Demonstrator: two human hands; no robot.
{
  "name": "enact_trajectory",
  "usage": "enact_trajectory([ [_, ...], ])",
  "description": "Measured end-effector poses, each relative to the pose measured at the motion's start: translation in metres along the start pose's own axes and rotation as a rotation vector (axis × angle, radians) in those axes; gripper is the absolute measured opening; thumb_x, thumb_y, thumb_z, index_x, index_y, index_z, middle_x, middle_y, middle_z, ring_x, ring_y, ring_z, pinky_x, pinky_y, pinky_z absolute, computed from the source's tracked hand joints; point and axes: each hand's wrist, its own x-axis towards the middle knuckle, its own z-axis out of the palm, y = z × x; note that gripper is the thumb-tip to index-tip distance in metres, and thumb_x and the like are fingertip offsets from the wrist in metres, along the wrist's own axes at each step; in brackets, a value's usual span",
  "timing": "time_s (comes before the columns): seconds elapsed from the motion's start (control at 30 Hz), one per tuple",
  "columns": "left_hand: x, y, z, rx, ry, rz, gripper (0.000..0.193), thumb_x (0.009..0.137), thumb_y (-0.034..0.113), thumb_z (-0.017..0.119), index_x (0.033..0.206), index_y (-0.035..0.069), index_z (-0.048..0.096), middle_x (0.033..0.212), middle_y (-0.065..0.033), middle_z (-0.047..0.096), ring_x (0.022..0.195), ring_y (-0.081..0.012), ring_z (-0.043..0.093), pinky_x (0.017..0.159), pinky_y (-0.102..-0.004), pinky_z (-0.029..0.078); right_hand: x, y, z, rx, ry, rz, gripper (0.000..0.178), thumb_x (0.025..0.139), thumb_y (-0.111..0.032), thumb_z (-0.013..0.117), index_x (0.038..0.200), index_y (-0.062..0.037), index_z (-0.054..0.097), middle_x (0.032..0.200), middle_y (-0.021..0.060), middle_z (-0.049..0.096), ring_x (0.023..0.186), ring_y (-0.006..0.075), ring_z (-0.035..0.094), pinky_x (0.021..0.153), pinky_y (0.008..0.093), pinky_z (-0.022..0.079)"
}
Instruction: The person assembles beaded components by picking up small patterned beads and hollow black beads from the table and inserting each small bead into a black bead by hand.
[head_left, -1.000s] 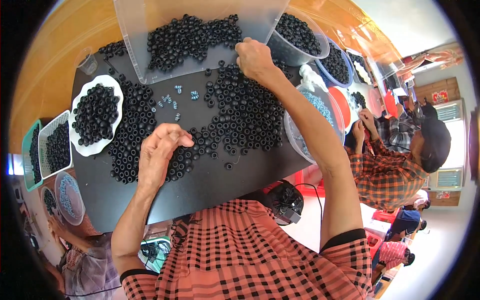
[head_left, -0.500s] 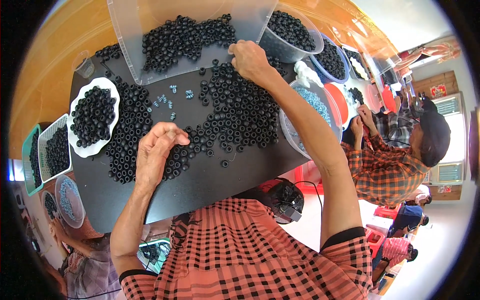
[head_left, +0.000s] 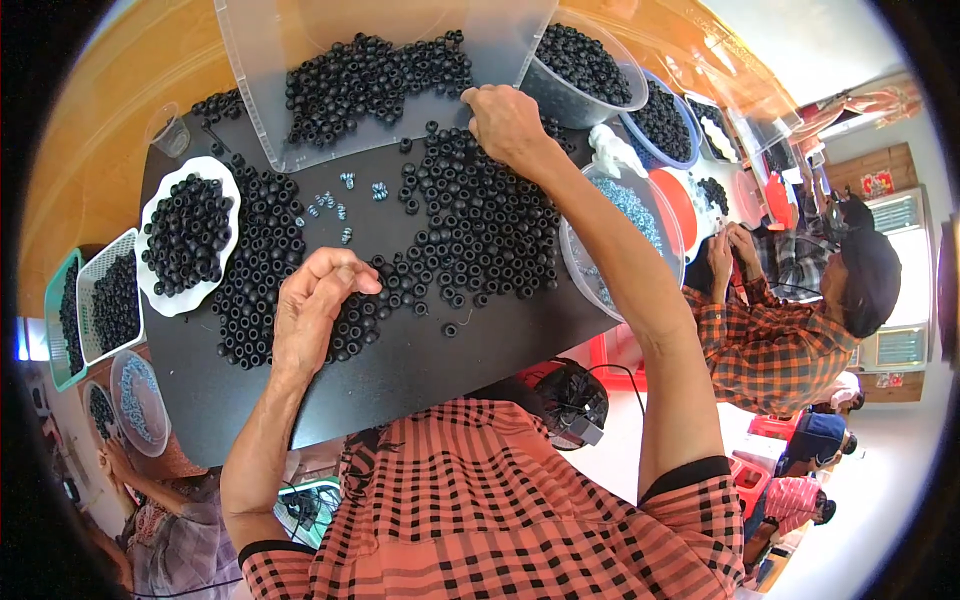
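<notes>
Over the dark table (head_left: 420,370), my left hand (head_left: 315,305) is closed in a pinch at the near edge of loose black beads (head_left: 485,235). What its fingertips hold, if anything, is too small to make out. My right hand (head_left: 507,122) is raised farther away, beside the front right corner of a clear plastic bin (head_left: 255,100) with black beads in it. Its thumb and fingers are pressed together, and anything between them cannot be made out. Several small blue patterned beads (head_left: 379,191) lie between the two bead spreads. One black bead (head_left: 449,329) sits apart nearer me.
A white scalloped plate (head_left: 232,185) heaped with black beads stands left, beside a white basket (head_left: 128,243). At right are a clear tub (head_left: 572,250) of blue beads and a round tub (head_left: 635,82) of black beads. A co-worker in a checked shirt (head_left: 770,350) sits at right.
My right hand has shifted very slightly to the right and toward me. My left hand is almost unmoved. The co-worker's hands at right have moved a little.
</notes>
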Motion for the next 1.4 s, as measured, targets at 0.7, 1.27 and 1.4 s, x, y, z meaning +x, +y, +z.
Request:
enact_trajectory([
  [0.7,0.005,0.000,0.003,-0.146,0.060,0.029,0.020,0.097,0.013,0.047,0.110,0.000,0.055,0.094,-0.0099,0.066,0.089,-0.0155,0.064,0.082,-0.0279,0.050,-0.060,-0.106,-0.035,1.353,-0.198,-0.058,0.018,0.079,-0.001,0.061,0.097,0.0010,0.063,0.081,-0.0001,0.061,0.071,0.0039,0.056,0.064,0.0189,0.046],
  [1.27,0.011,-0.009,-0.017,-0.403,-0.048,0.004,0.021,0.094,0.014,0.052,0.107,-0.002,0.057,0.101,-0.0070,0.062,0.091,-0.0142,0.059,0.086,-0.0301,0.048,-0.083,-0.142,-0.027,1.206,0.117,-0.247,0.030,0.074,0.003,0.067,0.104,-0.0036,0.065,0.098,0.0073,0.064,0.077,0.0129,0.061,0.068,0.0255,0.052],
  [1.4,0.005,-0.002,-0.008,-0.085,0.081,-0.005,0.023,0.092,0.018,0.054,0.108,0.001,0.056,0.103,-0.0050,0.060,0.097,-0.0125,0.057,0.092,-0.0309,0.044,-0.086,-0.144,-0.023,1.165,0.186,-0.294,0.027,0.074,0.003,0.067,0.100,-0.0027,0.065,0.094,0.0080,0.062,0.075,0.0144,0.062,0.067,0.0264,0.052],
])
